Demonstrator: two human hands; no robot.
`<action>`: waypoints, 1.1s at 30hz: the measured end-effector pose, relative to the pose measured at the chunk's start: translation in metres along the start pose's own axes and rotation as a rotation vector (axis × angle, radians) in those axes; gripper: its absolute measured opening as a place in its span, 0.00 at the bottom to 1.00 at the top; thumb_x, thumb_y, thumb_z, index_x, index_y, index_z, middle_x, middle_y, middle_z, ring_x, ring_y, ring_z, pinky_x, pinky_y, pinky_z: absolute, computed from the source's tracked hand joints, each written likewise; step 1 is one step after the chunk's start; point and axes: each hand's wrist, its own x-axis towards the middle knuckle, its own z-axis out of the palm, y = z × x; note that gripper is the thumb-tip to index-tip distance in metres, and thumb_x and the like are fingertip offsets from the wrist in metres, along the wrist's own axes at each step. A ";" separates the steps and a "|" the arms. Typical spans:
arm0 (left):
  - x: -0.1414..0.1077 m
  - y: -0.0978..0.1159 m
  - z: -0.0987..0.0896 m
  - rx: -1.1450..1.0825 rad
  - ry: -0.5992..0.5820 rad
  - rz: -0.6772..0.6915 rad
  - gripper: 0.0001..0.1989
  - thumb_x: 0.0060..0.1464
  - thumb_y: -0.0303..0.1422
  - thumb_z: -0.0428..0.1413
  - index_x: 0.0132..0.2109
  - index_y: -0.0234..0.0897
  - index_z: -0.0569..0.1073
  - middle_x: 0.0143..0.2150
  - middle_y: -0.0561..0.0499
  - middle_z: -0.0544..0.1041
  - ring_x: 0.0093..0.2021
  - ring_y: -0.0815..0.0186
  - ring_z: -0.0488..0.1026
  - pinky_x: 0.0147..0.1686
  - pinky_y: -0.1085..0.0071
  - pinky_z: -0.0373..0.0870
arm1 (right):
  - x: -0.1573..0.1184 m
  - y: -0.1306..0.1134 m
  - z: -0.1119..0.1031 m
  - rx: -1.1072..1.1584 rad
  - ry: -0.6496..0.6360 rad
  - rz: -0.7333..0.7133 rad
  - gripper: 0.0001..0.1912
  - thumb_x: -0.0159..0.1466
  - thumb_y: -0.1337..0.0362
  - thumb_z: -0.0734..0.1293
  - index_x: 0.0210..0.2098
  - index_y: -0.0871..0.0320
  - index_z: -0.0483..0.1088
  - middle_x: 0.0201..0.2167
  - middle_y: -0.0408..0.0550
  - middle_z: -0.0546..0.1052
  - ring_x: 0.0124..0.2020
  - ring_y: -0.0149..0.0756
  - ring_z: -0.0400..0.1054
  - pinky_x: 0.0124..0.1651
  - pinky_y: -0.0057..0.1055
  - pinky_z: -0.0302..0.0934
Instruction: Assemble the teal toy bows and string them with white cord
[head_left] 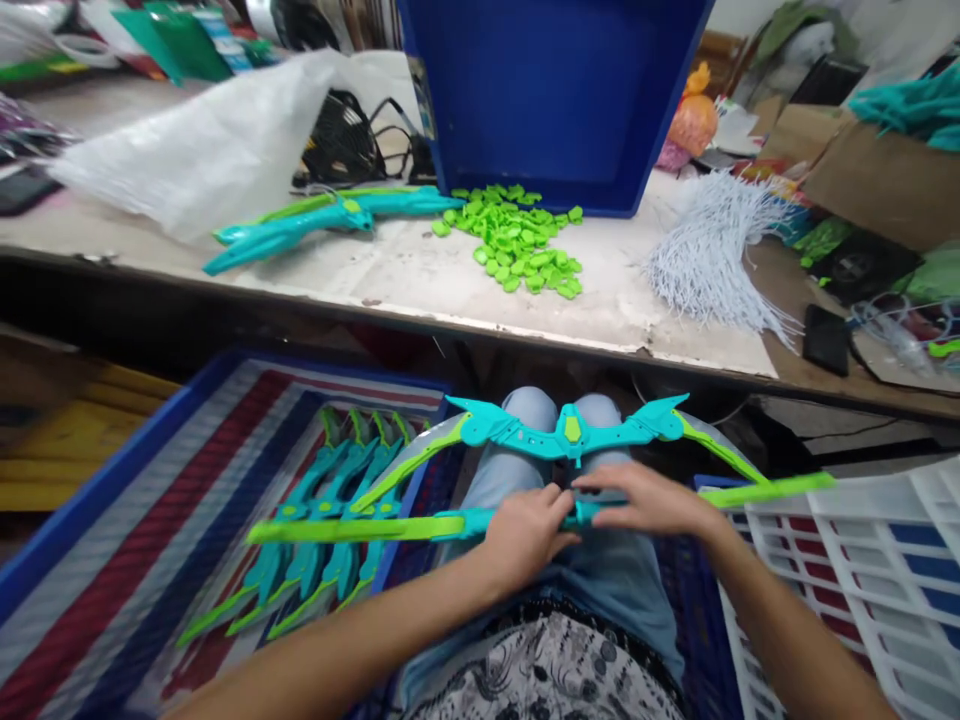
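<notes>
Across my lap lies a teal and green toy bow (529, 440), its curved limbs spread to both sides and a green piece at its middle. Nearer to me is a second long teal and green bow-like piece (405, 528), seen edge-on, its green ends slightly blurred. My left hand (529, 530) is closed round its teal middle, fingers pointing right. My right hand (645, 498) meets it there, thumb and forefinger on either side of the teal part. The fingers hide the exact spot where both hands meet.
On my left, several toy bows (322, 510) lie in a blue-rimmed crate (217, 375) with a striped lining. The bench (405, 270) ahead carries small green pieces (517, 240), teal bow parts (322, 215), white strings (705, 250) and a blue bin (555, 100). A white plastic basket (847, 540) stands right.
</notes>
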 end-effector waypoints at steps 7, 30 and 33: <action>-0.018 -0.005 0.026 0.014 -0.004 0.082 0.34 0.48 0.32 0.64 0.61 0.53 0.63 0.69 0.41 0.52 0.63 0.42 0.57 0.56 0.46 0.63 | 0.166 0.022 -0.099 -0.412 0.599 0.057 0.15 0.66 0.69 0.58 0.45 0.59 0.75 0.45 0.53 0.77 0.49 0.46 0.65 0.52 0.42 0.58; 0.035 -0.027 -0.009 -0.378 -0.339 -0.162 0.38 0.54 0.42 0.53 0.66 0.28 0.54 0.51 0.33 0.74 0.51 0.45 0.71 0.49 0.56 0.66 | 0.172 0.067 -0.136 -0.392 0.584 0.571 0.11 0.59 0.62 0.65 0.37 0.59 0.77 0.32 0.51 0.79 0.38 0.42 0.71 0.42 0.33 0.62; 0.042 -0.034 -0.004 -0.502 -0.335 -0.160 0.35 0.50 0.42 0.56 0.62 0.30 0.61 0.52 0.37 0.74 0.51 0.49 0.71 0.49 0.59 0.66 | 0.150 0.079 -0.128 -0.394 0.615 0.437 0.16 0.60 0.60 0.65 0.45 0.60 0.75 0.38 0.52 0.79 0.41 0.40 0.71 0.46 0.34 0.62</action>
